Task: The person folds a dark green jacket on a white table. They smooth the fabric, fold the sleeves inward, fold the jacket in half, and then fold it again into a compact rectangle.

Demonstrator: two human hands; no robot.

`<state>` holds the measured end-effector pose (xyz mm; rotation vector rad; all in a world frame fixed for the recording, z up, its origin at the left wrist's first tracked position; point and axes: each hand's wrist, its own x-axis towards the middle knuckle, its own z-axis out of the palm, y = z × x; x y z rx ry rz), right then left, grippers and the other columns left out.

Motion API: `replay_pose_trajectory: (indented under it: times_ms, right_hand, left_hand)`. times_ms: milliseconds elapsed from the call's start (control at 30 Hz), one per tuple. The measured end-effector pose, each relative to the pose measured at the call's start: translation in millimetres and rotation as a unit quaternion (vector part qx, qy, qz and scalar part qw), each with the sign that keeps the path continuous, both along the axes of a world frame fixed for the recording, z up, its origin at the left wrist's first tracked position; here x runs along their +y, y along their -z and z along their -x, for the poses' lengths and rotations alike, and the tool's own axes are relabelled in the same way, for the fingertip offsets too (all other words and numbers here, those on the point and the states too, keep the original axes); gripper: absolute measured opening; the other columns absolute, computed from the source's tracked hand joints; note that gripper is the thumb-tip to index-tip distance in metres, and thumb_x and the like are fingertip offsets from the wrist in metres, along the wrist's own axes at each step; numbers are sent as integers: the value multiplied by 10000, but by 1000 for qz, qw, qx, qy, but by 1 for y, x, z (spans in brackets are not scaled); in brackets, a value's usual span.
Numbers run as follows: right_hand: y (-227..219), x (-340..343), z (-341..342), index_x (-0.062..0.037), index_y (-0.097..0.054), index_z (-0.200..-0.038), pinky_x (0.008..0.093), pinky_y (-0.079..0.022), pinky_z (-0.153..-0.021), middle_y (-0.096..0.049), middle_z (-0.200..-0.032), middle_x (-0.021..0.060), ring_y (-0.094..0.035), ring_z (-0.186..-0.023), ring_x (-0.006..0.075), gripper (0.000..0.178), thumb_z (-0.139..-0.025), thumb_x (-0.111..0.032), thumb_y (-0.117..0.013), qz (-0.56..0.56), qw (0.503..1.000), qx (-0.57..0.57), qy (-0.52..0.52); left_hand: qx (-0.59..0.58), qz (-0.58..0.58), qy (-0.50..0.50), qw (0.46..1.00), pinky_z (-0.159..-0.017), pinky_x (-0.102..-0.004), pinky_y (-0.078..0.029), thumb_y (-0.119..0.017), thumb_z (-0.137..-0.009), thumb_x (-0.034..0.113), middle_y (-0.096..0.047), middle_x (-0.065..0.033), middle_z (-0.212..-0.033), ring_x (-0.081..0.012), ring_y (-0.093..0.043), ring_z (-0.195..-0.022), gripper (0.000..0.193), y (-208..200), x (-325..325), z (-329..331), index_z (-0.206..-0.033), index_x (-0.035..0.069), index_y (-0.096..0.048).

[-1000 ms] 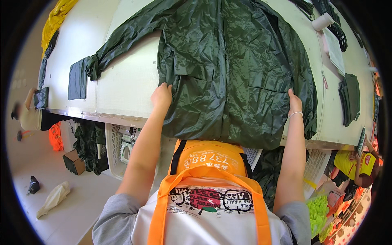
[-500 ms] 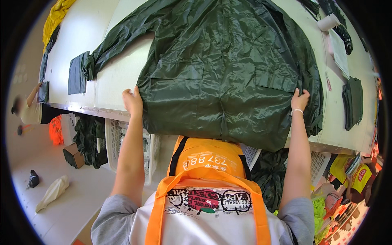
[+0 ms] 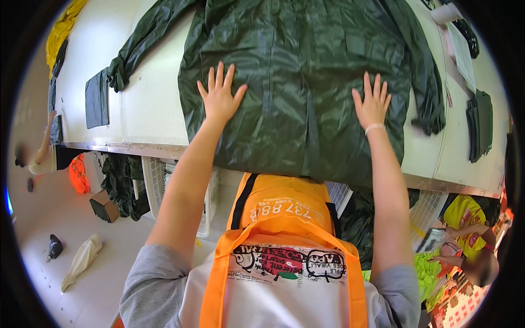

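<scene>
A dark green rain jacket [image 3: 295, 109] lies spread across the white table, its lower hem hanging over the front edge near me. My left hand [image 3: 220, 97] rests flat on the jacket's lower left part, fingers spread. On the lower right part, my right hand [image 3: 372, 104] lies flat too, with its fingers apart and a bracelet at the wrist. One sleeve [image 3: 145, 46] stretches out to the left, its cuff bunched. The other sleeve [image 3: 425, 82] runs down along the jacket's right side. The jacket's collar end is out of view.
A folded dark green piece [image 3: 97, 101] lies left on the table [image 3: 153, 93], and a folded stack [image 3: 479, 126] lies right. A white roll [image 3: 445, 13] is at the far right. White crates [image 3: 156, 183] stand below the edge. Other people [image 3: 42, 156] are at both sides.
Both hands have let go of the jacket's side edges and moved inward and farther up, now flat on it. The jacket has shifted away from me, and its right sleeve lies farther out.
</scene>
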<state>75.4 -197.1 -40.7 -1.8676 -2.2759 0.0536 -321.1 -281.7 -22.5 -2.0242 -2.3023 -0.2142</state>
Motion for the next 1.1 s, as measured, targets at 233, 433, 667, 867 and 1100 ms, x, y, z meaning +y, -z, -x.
replay_pose_trajectory:
  times_ms: [233,433,667,867,1100]
  right_hand:
    - [-68,-93,75,-58,-589,-709,388,-459,-647,-563,-683,98,-560,-702,294,295,-799,-329,-668,176,944,278,-12]
    - [-41,-149,99,-16,-659,-855,386,-496,-649,-629,-810,134,-609,-719,331,85,-782,-54,-635,129,910,393,32]
    - [-38,-156,117,3,-668,-848,363,-505,-626,-631,-782,147,-630,-683,306,106,-758,-53,-674,115,862,484,101]
    - [-42,-154,112,-20,-608,-758,408,-487,-661,-618,-788,165,-604,-738,348,217,-690,-173,-747,175,865,460,92]
    - [-45,-155,90,-23,-609,-804,455,-476,-705,-612,-813,179,-597,-787,373,183,-767,-192,-668,240,860,449,24]
  left_hand:
    - [-193,201,20,960,-609,-397,-492,-655,-762,526,-653,-122,-712,-295,-643,-691,466,-48,-30,-102,-708,64,-644]
    - [-158,229,60,959,-561,-379,-511,-630,-800,483,-627,-129,-595,-290,-642,-597,494,-28,-33,-140,-638,16,-636]
    - [-531,398,18,748,-500,-272,-497,-593,-904,229,-637,-115,-641,-161,-629,-538,342,-19,-26,-125,-678,-26,-561]
    - [-560,369,-4,742,-494,-295,-474,-585,-911,308,-607,-104,-583,-154,-606,-525,406,-30,-38,-130,-677,-22,-563]
    - [-208,102,113,966,-644,-397,-446,-625,-848,274,-645,-122,-806,-307,-611,-760,238,-85,-4,-165,-771,49,-634]
